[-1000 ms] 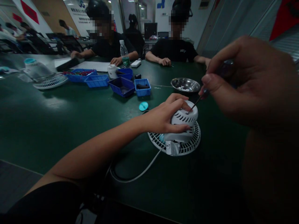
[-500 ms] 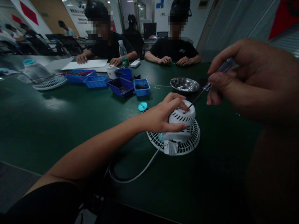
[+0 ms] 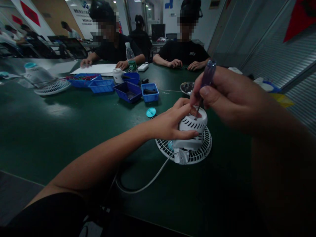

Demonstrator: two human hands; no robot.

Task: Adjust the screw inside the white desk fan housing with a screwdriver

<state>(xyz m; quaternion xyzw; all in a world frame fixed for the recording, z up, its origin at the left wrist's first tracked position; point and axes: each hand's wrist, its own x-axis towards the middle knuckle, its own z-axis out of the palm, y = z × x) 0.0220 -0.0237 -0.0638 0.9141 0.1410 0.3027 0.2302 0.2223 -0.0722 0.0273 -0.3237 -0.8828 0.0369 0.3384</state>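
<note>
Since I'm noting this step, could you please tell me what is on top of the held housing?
The left hand rests on the housing, and the right hand holds a screwdriver to its top. What the left fingers cover cannot be seen.

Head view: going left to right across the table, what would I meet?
Far-left fan, blue bin of coloured strands, light-blue bin, dark-blue bin, small bin, left hand on the near fan, right hand gripping a screwdriver.
</note>
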